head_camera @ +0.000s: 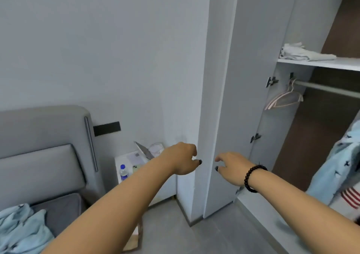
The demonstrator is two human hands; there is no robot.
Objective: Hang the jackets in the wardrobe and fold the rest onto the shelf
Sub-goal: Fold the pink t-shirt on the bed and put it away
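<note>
The wardrobe stands open on the right, its white door (229, 98) swung out toward me. Inside, a pale hanger (286, 96) hangs bare on the metal rail (327, 88). A folded white garment (303, 54) lies on the shelf (335, 64) above. A light blue patterned garment (339, 164) hangs at the right edge. Another light blue garment (21, 228) lies on the bed at bottom left. My left hand (183, 158) and my right hand (231, 166), with a dark bead bracelet, both reach forward in front of the door edge, fingers loosely curled, holding nothing.
A grey padded headboard (44, 146) fills the left. Between the bed and the wardrobe, a white nightstand (132, 162) carries a water bottle (123, 173) and small items. Grey floor (214, 236) lies below my arms.
</note>
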